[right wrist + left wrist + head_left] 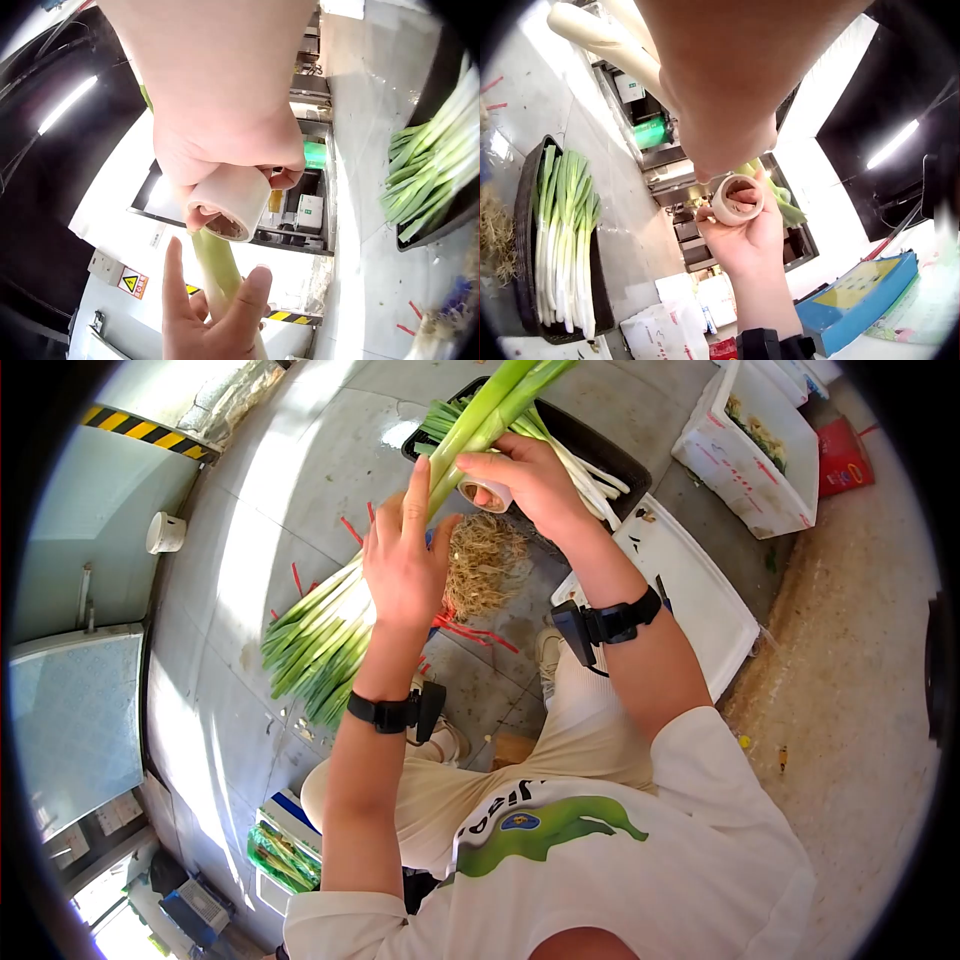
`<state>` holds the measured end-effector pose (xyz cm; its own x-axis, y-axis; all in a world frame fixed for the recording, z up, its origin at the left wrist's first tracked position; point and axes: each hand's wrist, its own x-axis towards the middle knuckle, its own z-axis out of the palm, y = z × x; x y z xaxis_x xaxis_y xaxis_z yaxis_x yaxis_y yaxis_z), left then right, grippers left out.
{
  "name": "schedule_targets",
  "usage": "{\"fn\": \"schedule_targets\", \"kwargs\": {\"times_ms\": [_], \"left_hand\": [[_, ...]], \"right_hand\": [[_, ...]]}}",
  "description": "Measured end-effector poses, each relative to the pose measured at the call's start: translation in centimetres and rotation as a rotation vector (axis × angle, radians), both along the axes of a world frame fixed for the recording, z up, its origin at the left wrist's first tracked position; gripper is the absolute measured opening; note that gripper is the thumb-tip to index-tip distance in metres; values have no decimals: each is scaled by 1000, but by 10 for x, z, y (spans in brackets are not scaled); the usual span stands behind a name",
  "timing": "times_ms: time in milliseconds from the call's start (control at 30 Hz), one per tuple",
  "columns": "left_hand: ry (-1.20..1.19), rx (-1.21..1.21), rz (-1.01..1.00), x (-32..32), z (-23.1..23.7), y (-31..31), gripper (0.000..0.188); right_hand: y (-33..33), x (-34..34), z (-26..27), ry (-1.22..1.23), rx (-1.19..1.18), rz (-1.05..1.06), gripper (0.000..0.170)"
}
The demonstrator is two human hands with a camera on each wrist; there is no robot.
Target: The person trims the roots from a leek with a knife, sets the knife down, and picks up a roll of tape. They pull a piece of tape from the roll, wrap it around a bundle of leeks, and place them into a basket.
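Head view | left hand [405,565] curled round leek [483,425] | right hand [540,485], fingers hooked through white roll [244,193] | risk: slackening hook could drop roll

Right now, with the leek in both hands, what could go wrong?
The white roll sits on fingers of the right hand and may slip off or hamper its grip. The leek, also gripped by the left hand, extends well past both, so its green top might swing or bend. Red strips lie near a shoe and could catch underfoot.
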<state>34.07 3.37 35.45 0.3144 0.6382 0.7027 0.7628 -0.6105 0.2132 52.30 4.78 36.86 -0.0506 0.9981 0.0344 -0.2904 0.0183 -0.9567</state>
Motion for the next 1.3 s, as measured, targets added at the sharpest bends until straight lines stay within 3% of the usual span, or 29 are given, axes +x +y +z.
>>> {"fn": "schedule_targets", "kwargs": {"times_ms": [100,233,433,533,633,700,767,900,967,1033,1100,1133,1200,1233,1300], "left_hand": [[51,-209,59,-4,0,-2,71],[53,-192,47,-10,2,0,68],[-130,-331,-33,-17,4,5,62],[-288,-367,-92,-18,1,6,59],[-495,-586,-208,-17,6,1,60],[-696,-1015,-332,-20,14,-1,63],[-729,-1107,-436,-23,10,4,63],[-789,-1375,-708,-27,12,9,60],[-791,-1381,-712,-26,13,10,58],[-794,-1382,-716,-26,11,13,56],[-606,-1154,-610,-23,12,15,56],[-607,-1153,-610,-23,15,12,56],[-87,-570,-223,-19,23,2,60],[-88,-570,-217,-15,23,-2,60],[7,-280,-51,-7,19,-6,64]], "right_hand": [[-2,-2,0,0,17,39,27],[-3,-5,-1,-14,14,54,29],[-5,10,4,-210,103,277,40],[-4,15,5,-367,76,274,48],[-2,21,10,-498,102,263,53],[4,25,5,-553,145,253,55],[11,27,-9,-493,301,233,56],[6,27,2,-403,369,332,50],[13,31,-10,-257,168,397,41],[12,29,-14,-231,166,367,35],[11,29,-12,-206,166,337,30],[11,29,-9,-214,119,281,27],[10,26,-3,-222,75,229,25],[9,22,-2,-186,80,189,23],[8,15,-1,-152,86,150,21]]}}
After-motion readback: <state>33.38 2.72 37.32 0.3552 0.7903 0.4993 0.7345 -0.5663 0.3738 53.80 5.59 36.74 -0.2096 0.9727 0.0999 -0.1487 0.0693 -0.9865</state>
